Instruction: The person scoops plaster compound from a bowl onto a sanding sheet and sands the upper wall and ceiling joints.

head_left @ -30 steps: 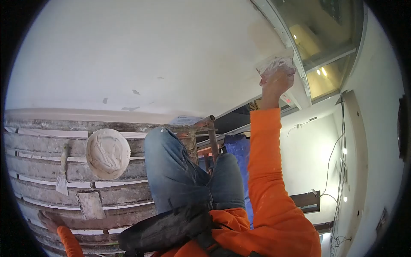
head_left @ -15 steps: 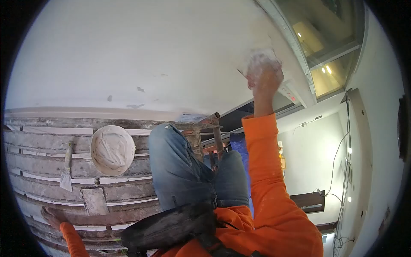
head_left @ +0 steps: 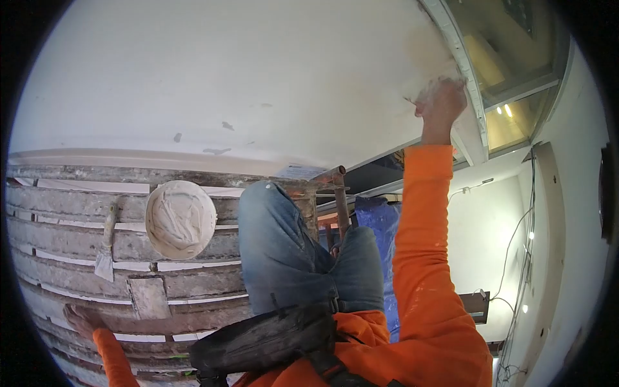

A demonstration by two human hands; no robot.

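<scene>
My right hand (head_left: 442,102) presses against the white wall (head_left: 309,71), close beside the window frame (head_left: 465,64). Its fingers are closed over a thin, pale, dusty sheet, mostly hidden and blurred; only a small edge shows at its left. Down at the lower left, my left hand (head_left: 82,321) rests on a scaffold plank (head_left: 206,313) with its fingers spread and nothing in them. Above and to the right of it are a putty knife (head_left: 106,248), a flat whitish plate (head_left: 149,298) and a round tub of white paste (head_left: 180,219).
My bent legs (head_left: 290,251) and a black waist bag (head_left: 264,342) fill the middle. Gaps run between the planks, and a metal pole (head_left: 340,197) stands at the platform's end. Blue sheeting (head_left: 379,222) hangs beyond. Loose cables (head_left: 519,271) run along the right wall.
My right hand has moved right along the wall, nearer the window frame. The left hand stays on the planks. The whole view has shifted slightly.
</scene>
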